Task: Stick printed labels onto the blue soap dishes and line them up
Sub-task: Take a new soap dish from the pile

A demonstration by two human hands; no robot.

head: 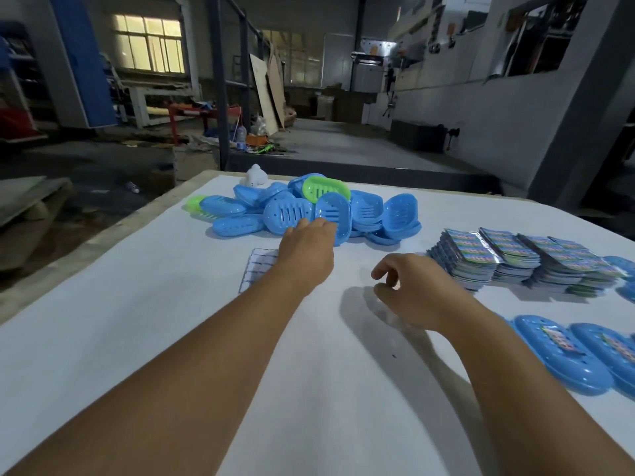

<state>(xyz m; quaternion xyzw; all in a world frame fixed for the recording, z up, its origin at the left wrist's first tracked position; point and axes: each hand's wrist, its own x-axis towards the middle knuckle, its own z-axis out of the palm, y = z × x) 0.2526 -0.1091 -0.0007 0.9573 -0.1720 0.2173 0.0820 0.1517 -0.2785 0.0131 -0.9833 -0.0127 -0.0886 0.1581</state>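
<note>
My left hand (307,250) reaches across the white table (137,321) to the far heap of soap dishes (309,209), fingertips touching an upright blue dish (332,214); whether they have closed on it I cannot tell. The heap holds roughly a dozen blue dishes, too tangled for an exact count, plus two green dishes (326,190), one on top and one at its left edge. My right hand (410,290) hovers near the table with fingers loosely curled, holding nothing. Beside it, at right, lie stacks of printed labels (522,261) in about four overlapping rows; their colourful print is too small to read. At near right, two labelled blue dishes (563,355) lie side by side, another cut off by the edge. A clear backing sheet (256,269) lies under my left wrist.
</note>
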